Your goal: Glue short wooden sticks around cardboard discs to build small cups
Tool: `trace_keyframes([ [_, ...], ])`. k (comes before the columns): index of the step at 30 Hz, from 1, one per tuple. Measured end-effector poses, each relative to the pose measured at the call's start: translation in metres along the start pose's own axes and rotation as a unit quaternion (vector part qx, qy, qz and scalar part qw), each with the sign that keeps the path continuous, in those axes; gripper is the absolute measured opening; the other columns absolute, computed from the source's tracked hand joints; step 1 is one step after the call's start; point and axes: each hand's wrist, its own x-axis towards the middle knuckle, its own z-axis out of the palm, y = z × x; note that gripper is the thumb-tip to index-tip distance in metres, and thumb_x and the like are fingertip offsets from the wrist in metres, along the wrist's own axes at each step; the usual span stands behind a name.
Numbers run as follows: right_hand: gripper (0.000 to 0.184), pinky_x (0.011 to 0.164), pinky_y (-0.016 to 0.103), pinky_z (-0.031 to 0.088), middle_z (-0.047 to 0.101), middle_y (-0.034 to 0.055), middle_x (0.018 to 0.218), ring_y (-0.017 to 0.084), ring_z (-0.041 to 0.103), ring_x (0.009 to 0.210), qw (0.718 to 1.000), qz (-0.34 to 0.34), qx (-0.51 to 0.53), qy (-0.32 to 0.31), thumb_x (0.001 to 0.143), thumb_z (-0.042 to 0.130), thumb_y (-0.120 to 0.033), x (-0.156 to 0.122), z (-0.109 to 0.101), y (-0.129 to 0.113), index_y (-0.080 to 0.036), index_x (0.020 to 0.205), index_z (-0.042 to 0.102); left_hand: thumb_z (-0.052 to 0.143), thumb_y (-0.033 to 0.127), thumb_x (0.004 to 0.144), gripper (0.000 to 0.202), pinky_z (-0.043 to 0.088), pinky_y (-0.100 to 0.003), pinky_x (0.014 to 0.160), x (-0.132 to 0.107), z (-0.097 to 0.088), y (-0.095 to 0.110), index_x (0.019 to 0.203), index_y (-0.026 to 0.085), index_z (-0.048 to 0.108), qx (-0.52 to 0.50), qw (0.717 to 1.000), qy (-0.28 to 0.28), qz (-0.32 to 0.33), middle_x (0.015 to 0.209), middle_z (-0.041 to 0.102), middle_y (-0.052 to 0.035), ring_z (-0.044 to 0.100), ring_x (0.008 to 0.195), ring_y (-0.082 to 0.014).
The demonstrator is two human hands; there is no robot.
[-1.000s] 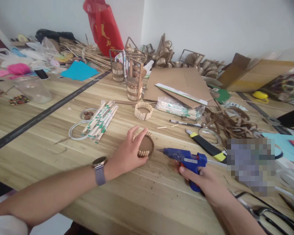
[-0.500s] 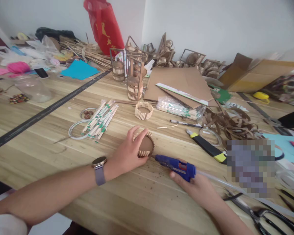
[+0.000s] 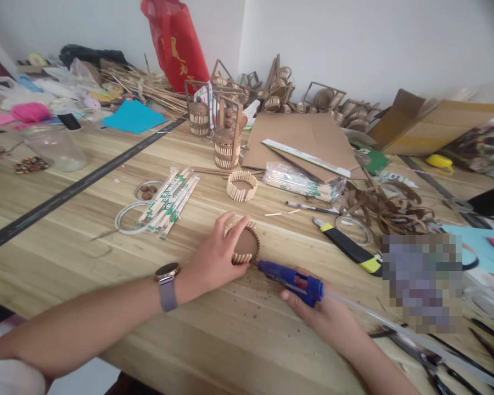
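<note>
My left hand (image 3: 218,255) grips a small round cardboard basket (image 3: 247,244), its fingers over the far rim and the thumb at the near side. Short wooden sticks line part of that basket's wall; the right side shows bare brown ridged cardboard. In my right hand (image 3: 319,312) is a blue hot glue gun (image 3: 290,281), with a long clear glue stick (image 3: 379,315) trailing from its back. The gun's nozzle points left, at the basket's lower right edge; whether it touches is too small to tell. Beyond stands a ring of pale sticks (image 3: 242,186).
Paper-wrapped chopsticks (image 3: 168,203) and tape rolls (image 3: 130,218) lie left. On the right are a yellow-black utility knife (image 3: 349,247), brown cardboard strips (image 3: 387,206) and scissors (image 3: 426,359). Finished stick lanterns (image 3: 227,145) stand behind, near cardboard sheets (image 3: 300,134) and a red bag (image 3: 177,46).
My right hand and the glue gun have shifted slightly left, bringing the nozzle closer along the basket's lower right edge. My left hand and the basket stay in place.
</note>
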Motion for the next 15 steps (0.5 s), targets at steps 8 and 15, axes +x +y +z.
trace_keyframes([
  [8,0.031,0.078,0.039,0.057,0.076,0.0075,0.092,0.029,0.07,0.086,0.999,0.022,0.006,0.022,0.08,0.058,-0.051,-0.0005,0.0018,0.0003,-0.025,0.09,0.07,0.072,0.017,0.072,0.09,0.038,-0.058,0.11,-0.0008,0.0003,-0.0004,0.146,0.028,0.022,-0.013,1.0,0.003,-0.001,0.146,0.026,-0.0146,0.032,0.138,-0.0377],
  [15,0.027,0.072,0.035,0.057,0.075,0.0072,0.085,0.027,0.07,0.081,1.0,0.011,0.005,0.008,0.082,0.056,-0.049,0.0002,0.0009,-0.0014,-0.024,0.081,0.067,0.072,0.017,0.073,0.089,0.036,-0.056,0.112,0.0001,0.0,0.0,0.146,0.026,0.022,0.0,1.0,-0.002,0.004,0.145,0.026,-0.0156,0.032,0.139,-0.0356],
])
